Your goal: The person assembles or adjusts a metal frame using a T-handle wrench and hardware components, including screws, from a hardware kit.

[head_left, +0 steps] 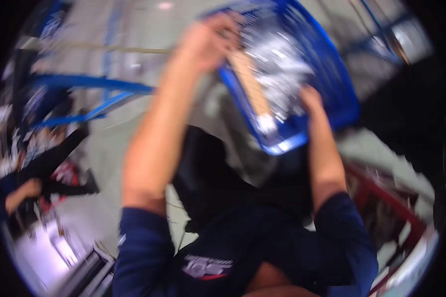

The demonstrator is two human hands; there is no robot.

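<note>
A blue plastic basket (349, 94) fills the upper middle of the view, tilted, with its near corner toward me. Inside lies a heap of shiny clear plastic bags (282, 62). A long light-brown strip (250, 84) runs along the basket's left inner side. My left hand (218, 42) is at the left rim, by the strip's far end, with its fingers curled; motion blurs what they hold. My right hand (310, 100) reaches over the near right part of the basket, against the plastic bags, its fingers smeared and partly hidden.
Blue metal frame bars (94, 84) stand on the left over the pale floor (114, 133). Another person's arm (22, 195) shows at the far left. A red metal frame (391, 198) is at the lower right, near my right elbow.
</note>
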